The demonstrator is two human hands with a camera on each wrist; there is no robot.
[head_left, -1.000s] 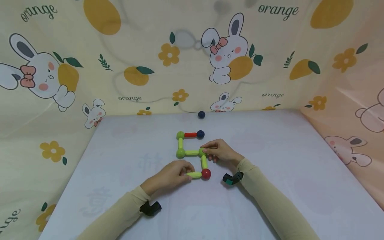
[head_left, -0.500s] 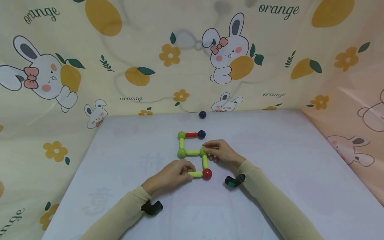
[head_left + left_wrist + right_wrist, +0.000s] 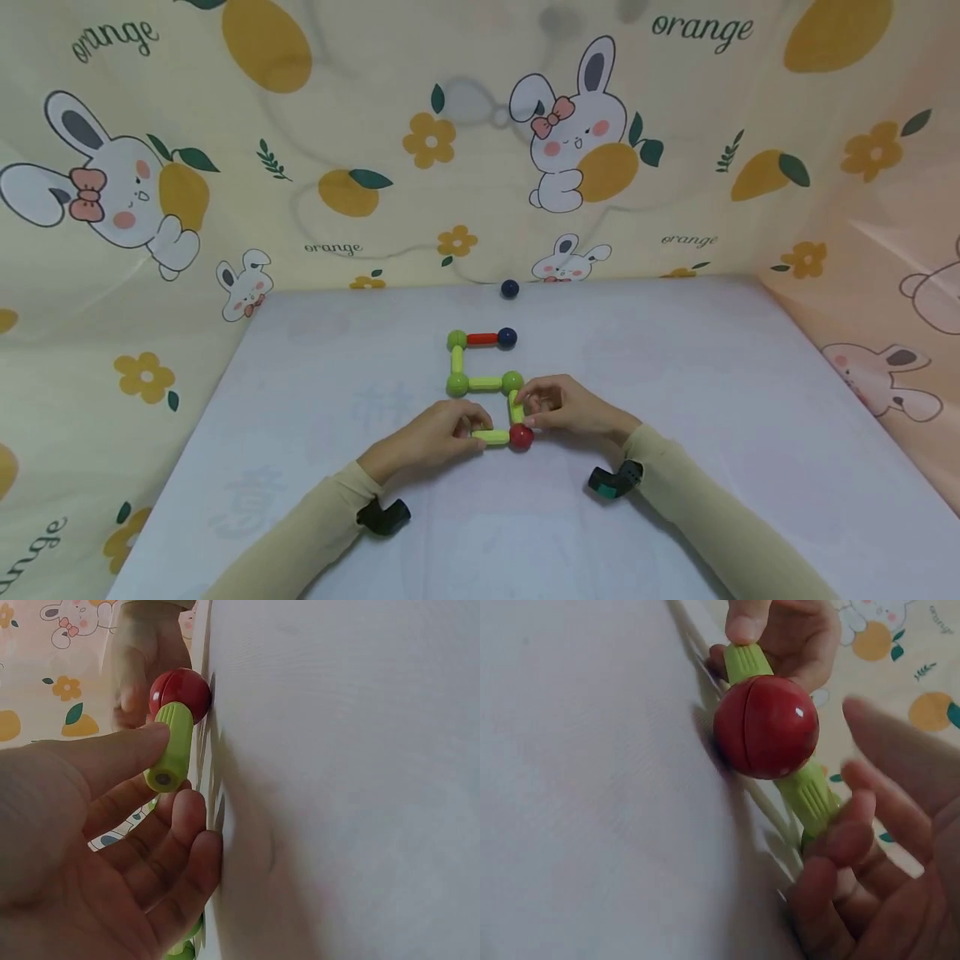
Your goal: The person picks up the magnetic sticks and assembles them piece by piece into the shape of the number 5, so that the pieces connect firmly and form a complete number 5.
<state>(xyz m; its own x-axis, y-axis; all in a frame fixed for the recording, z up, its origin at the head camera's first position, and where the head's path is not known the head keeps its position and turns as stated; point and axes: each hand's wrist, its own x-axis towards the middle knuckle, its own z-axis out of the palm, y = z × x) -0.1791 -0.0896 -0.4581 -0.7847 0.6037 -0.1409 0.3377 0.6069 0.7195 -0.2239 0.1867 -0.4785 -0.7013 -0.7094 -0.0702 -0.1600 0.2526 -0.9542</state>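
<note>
A chain of magnetic rods and balls lies on the white table in a figure-5 shape. My left hand (image 3: 429,435) pinches the free end of a light green rod (image 3: 174,742) between thumb and fingers. That rod joins a red ball (image 3: 766,727) at its other end. Beside the upright green rod (image 3: 808,796) above the red ball is my right hand (image 3: 576,408). Its fingertips are right at that rod, while the thumb (image 3: 900,742) stands apart from it. Green balls (image 3: 512,382), more green rods (image 3: 486,383), a red rod (image 3: 482,339) and a dark blue ball (image 3: 507,337) form the rest.
A loose dark blue ball (image 3: 510,288) lies at the table's back edge, close to the printed backdrop (image 3: 345,108). The white table (image 3: 675,350) spreads to both sides of the chain. Cloth walls with bunnies and oranges stand at the left and right.
My right hand has left the green ball at the middle right corner and moved down beside the rod below it. My left hand keeps its pinch. The head view has shifted slightly.
</note>
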